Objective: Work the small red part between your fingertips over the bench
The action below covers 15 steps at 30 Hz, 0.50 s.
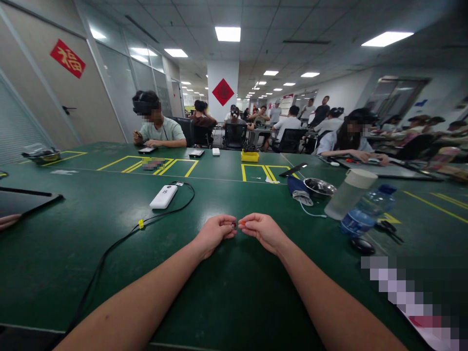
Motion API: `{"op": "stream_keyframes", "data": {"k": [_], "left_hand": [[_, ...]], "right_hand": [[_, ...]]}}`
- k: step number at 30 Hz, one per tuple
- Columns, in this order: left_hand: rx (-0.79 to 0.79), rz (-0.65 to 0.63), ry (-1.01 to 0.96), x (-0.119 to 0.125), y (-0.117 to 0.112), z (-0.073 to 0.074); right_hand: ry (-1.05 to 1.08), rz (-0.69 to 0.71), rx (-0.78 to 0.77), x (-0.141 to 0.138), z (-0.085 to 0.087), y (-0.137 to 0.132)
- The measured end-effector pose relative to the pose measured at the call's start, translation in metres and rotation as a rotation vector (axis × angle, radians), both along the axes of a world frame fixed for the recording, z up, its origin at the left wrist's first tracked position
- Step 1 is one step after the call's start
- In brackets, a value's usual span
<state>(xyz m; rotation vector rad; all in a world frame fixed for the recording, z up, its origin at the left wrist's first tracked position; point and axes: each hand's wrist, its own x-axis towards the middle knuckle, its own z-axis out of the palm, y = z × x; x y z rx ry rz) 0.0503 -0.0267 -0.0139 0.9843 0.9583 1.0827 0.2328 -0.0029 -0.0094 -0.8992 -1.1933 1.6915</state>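
Note:
Over the green table (234, 302), my left hand (215, 235) is closed, pinching a small dark piece with a shiny part (233, 226) between thumb and fingers. Its kind is too small to make out. Just to the right, my right hand (266, 232) pinches a small orange piece (242, 223), mostly covered by the fingertips. The two sets of fingertips face each other with a narrow gap between them. Beyond my left hand lies a white power bank (164, 197) marked 15, joined to a black cable (120, 240).
To the right stand a frosted bottle (349, 195), a water bottle (367, 210), a metal bowl (319, 187) and a black mouse (362, 245). A yellow tray (249, 156) sits farther back. Other people sit across the table, and a hand (10, 222) shows at far left.

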Motion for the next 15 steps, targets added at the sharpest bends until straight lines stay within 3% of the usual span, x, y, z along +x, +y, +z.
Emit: {"op": "stream_keyframes", "data": {"k": [15], "left_hand": [[0.051,0.007,-0.076,-0.0017,0.0007,0.0006]], "right_hand": [[0.039,0.010,-0.003,-0.0061,0.0028,-0.0057]]}}
